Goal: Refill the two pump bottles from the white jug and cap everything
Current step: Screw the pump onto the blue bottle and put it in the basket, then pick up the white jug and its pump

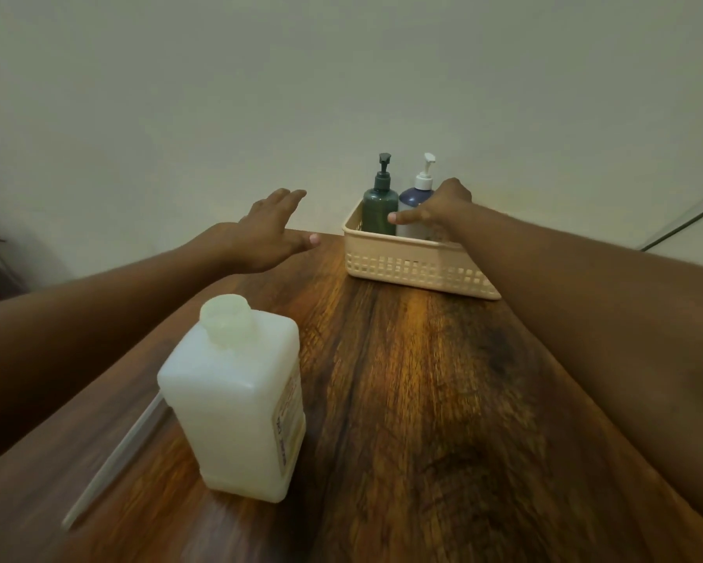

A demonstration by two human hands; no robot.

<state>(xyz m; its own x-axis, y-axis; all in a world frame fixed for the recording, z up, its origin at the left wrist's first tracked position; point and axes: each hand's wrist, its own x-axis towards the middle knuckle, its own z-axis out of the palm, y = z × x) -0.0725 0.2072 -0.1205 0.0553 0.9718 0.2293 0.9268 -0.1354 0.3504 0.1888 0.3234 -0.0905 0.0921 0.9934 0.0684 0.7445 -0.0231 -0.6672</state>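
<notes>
Head view: the white jug (236, 400) stands capped at the near left of the wooden table (422, 400). Both pump bottles, the green bottle (379, 209) and the blue bottle (409, 199), stand upright with pumps fitted in the beige basket (406, 264) at the far edge. The right hand (439, 209) reaches into the basket, fingers loosely open at the bottles; no grasp visible. The left hand (270, 233) hovers spread, empty. Step in hand, by my judgement: fetching a bottle. Next: close around one, lift it clear of the basket rim.

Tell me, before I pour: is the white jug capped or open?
Capped: the white jug stands upright with its ribbed cap on the neck.
</notes>
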